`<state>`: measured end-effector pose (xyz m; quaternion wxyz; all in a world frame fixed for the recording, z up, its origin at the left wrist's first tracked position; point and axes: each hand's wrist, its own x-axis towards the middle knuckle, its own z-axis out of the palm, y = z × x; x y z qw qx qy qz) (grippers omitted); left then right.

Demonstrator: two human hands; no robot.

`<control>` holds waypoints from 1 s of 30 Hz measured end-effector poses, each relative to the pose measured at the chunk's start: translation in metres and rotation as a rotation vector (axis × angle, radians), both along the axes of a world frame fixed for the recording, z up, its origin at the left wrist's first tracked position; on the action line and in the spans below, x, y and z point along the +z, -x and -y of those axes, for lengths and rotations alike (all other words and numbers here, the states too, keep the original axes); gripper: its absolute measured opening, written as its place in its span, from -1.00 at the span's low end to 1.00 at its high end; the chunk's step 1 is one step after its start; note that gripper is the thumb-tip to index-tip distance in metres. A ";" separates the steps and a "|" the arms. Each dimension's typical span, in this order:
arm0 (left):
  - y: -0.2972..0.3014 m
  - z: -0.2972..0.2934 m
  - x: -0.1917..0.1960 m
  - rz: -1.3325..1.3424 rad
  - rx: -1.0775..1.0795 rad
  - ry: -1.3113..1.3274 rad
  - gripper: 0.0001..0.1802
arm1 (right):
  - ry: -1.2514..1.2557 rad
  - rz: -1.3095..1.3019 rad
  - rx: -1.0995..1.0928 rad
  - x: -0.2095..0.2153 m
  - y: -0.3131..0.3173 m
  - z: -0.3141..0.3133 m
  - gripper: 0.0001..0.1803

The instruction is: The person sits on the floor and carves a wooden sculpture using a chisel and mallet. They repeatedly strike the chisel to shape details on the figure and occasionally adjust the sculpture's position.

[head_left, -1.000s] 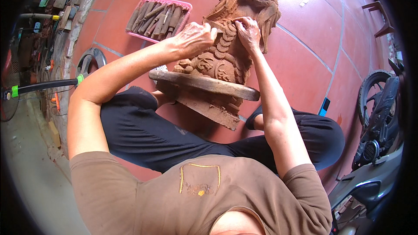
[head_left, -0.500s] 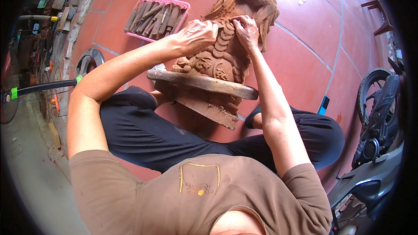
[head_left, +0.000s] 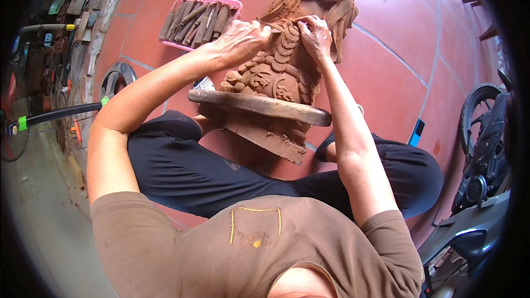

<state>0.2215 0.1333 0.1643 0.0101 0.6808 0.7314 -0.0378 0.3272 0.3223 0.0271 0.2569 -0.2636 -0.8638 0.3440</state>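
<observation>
A person is sitting cross-legged on a red tile floor (head_left: 386, 72) and working on a tall clay sculpture (head_left: 287, 60). The sculpture is standing on a round wooden board (head_left: 259, 105) that is resting over the person's lap, and its long side is running up and away from the body.

Both hands are pressing on the same high spot, a row of small round clay scales. The left hand (head_left: 240, 41) is coming in from the left side with its fingers curled close together against the clay. It may be pinching a thin tool, but the view is too small to tell. The right hand (head_left: 314, 36) is touching the clay from the right, with its fingertips bunched tight on the scales. The two hands are nearly meeting, so neither one is closer.

A pink tray (head_left: 176, 8) full of wooden modelling sticks (head_left: 199, 19) is lying on the floor just past the left hand. A parked motorbike (head_left: 486, 143) is standing at the right, and a fan (head_left: 14, 121) is standing at the left by a stone edge.
</observation>
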 end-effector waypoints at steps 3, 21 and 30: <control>-0.001 0.006 -0.005 -0.063 -0.023 0.018 -0.70 | -0.029 -0.015 -0.001 -0.002 0.002 -0.001 -0.81; -0.012 0.022 -0.004 0.082 -0.030 0.093 -0.63 | 0.065 -0.013 0.011 -0.008 0.000 -0.006 -0.80; 0.005 0.006 -0.008 0.040 0.063 0.036 -0.63 | -0.028 -0.021 0.011 -0.002 0.003 -0.002 -0.82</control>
